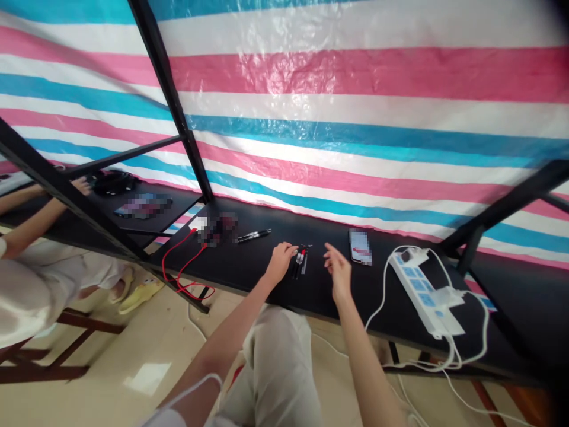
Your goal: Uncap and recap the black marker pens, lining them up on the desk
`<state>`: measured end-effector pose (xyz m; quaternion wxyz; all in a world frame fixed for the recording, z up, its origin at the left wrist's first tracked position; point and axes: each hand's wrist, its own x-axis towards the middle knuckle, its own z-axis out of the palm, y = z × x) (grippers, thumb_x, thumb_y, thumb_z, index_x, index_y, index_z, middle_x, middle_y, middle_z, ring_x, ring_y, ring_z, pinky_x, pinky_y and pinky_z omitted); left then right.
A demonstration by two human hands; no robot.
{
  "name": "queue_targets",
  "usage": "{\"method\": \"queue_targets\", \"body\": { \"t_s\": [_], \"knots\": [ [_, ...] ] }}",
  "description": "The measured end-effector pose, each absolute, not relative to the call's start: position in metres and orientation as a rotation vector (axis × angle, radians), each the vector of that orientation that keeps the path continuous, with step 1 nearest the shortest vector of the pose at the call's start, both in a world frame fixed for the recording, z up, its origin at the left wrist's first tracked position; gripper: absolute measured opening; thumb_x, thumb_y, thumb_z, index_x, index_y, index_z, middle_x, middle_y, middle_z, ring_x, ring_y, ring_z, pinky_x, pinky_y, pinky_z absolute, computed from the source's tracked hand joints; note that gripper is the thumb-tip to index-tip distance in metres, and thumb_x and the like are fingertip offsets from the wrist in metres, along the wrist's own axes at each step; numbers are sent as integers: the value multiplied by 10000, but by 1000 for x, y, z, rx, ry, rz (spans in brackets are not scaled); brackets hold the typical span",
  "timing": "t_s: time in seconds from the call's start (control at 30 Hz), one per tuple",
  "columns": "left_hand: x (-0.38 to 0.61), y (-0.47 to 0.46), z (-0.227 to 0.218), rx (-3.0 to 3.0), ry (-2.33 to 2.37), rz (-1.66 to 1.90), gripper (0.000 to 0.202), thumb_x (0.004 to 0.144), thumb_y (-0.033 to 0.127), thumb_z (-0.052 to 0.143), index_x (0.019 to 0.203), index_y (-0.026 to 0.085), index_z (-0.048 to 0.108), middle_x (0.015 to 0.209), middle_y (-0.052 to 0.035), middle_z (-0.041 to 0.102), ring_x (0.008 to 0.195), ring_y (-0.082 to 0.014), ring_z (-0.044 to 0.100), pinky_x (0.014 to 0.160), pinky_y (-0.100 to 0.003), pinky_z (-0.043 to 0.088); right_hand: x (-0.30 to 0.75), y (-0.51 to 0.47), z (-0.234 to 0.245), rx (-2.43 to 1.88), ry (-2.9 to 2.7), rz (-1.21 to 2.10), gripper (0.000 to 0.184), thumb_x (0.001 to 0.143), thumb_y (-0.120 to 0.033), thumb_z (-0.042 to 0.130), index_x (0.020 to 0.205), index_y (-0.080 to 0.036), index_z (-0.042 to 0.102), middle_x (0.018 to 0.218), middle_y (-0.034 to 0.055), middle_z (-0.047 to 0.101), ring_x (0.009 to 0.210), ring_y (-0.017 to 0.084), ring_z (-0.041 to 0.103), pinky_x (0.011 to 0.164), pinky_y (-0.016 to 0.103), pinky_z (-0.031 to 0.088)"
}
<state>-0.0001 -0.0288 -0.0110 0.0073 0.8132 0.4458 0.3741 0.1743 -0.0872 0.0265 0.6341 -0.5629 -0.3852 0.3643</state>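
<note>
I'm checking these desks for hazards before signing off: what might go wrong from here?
The pens lie loose at the fingertips of the left hand, so a nudge might roll them away. The red cable loops over the front edge of the desk and could get snagged. White cables from the power strip hang over that edge too; a tug might drag the strip.

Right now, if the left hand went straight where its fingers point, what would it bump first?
Most likely the clustered pens right beside the left hand; whether it touches them now is hard to tell.
</note>
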Motion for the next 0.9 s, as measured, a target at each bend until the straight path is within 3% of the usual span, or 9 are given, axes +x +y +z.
{"method": "queue_targets", "body": {
  "t_s": [0.07,0.13,0.3,0.4,0.53,0.63,0.9],
  "knots": [
    [0,-32,-10,2620,1346,1105,255,878,243,388,1075,195,543,942,-51,542,881,-151,484,768,-302,391,158,-80,21,-1233,-878,951,452,721,-470,564,1052,-167,612,745,11,577,503,64,446,431,206,319],
    [0,-34,-8,2645,1339,1077,254,876,253,392,1076,193,537,935,-50,543,878,-155,484,764,-305,391,144,-75,17,-1187,-836,1009,487,680,-496,581,1043,-174,626,675,-8,547,447,46,373,410,208,253],
    [0,-33,-6,2604,1409,1089,245,879,255,379,1051,193,542,931,-54,542,880,-158,486,766,-309,387,135,-73,15,-1148,-694,689,388,711,-463,567,947,-164,637,544,-43,424,451,55,323,428,209,259],
    [0,-33,-3,2611,1397,1071,257,886,256,360,1061,193,537,926,-54,542,874,-154,485,754,-297,386,137,-72,9,-1174,-665,669,396,705,-477,566,954,-172,615,579,-31,454,450,57,344,415,205,268],
    [1,-35,-1,2655,1383,1018,272,893,270,338,1065,201,537,929,-55,545,869,-153,488,752,-296,383,136,-61,-5,-1202,-718,895,474,664,-505,589,979,-153,622,644,1,526,452,58,373,389,202,240],
    [1,-37,-1,2687,1382,1013,283,894,285,334,1075,196,532,931,-57,549,860,-154,490,741,-293,384,134,-53,-10,-1161,-736,933,419,654,-484,606,888,-140,658,615,-8,520,461,56,364,408,207,245],
    [-1,-36,-1,2712,1310,1039,286,887,295,358,1094,209,536,928,-54,563,850,-148,506,745,-294,402,141,-55,-10,-1099,-754,934,395,644,-444,634,922,-166,674,628,-16,505,476,46,317,430,213,226]
  ]
}}
